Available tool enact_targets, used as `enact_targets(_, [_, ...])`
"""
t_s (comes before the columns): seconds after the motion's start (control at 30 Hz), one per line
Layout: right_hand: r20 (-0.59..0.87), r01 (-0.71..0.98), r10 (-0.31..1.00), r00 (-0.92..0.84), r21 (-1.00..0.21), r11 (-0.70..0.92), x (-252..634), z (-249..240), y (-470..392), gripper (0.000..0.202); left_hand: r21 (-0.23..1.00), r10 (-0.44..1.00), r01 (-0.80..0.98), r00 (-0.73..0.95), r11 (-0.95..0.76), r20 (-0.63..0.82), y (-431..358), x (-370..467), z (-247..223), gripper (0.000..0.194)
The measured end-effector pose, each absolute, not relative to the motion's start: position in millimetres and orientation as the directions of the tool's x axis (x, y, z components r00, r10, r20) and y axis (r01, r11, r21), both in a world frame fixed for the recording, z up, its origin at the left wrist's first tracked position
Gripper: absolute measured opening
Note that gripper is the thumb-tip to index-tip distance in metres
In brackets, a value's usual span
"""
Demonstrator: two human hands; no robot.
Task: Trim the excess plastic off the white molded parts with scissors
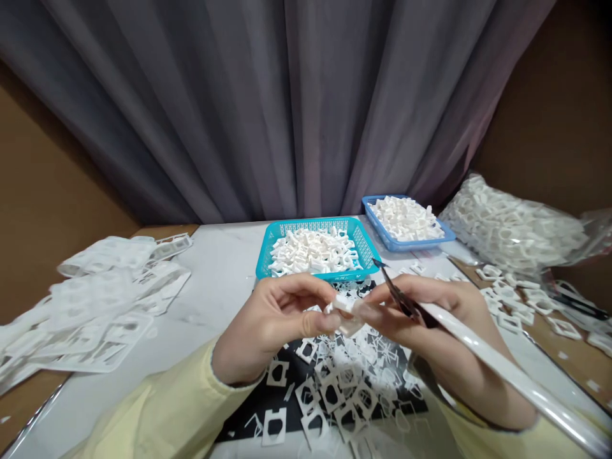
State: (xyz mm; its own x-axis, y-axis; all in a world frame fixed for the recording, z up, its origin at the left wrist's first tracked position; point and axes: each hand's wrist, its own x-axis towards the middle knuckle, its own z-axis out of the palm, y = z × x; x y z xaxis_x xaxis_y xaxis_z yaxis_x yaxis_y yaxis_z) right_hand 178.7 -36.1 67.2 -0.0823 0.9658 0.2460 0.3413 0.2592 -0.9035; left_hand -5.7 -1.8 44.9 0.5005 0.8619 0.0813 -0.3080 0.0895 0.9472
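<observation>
My left hand [282, 319] is closed, pinching a small white plastic part [341, 305] between thumb and fingertips. My right hand [444, 331] touches the same part from the other side with its thumb and index finger. Across the right palm lie cutting pliers [404, 299] with dark pointed jaws and a long white handle; the jaws point up and away from the part. Below both hands, loose white plastic pieces [335, 395], many of them square frames with cut-outs, are heaped on a black mat [248, 408]. My fingers partly hide the held part.
A teal basket [262, 261] of small white parts stands just beyond my hands. Behind it to the right is a blue basket [396, 245], also filled. White moulded sheets [109, 306] are piled at left. A clear bag [521, 223] and loose rings [509, 303] lie at right.
</observation>
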Motion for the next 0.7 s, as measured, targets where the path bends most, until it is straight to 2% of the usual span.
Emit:
enact_targets(0.2, [0.125,0.207,0.984,-0.128,-0.967,0.15,179,60,-35,0.015,0.928,0.813,-0.369,0.552,0.041,0.184,3,-8,45,0.007])
enact_targets(0.33, [-0.053,-0.012,0.975,-0.217,-0.998,-0.057,176,55,-31,0.025,0.918,0.805,-0.395,0.558,0.042,0.203,4,-7,43,0.006])
enact_targets(0.5, [-0.159,-0.234,0.901,-0.403,-0.934,-0.27,172,49,-22,0.035,0.888,0.784,-0.441,0.594,0.128,0.182,5,-6,38,0.006])
enact_targets(0.7, [-0.224,-0.273,0.826,-0.517,-0.871,-0.408,168,37,-12,0.03,0.815,0.827,-0.509,0.558,0.277,0.067,8,-3,34,0.004])
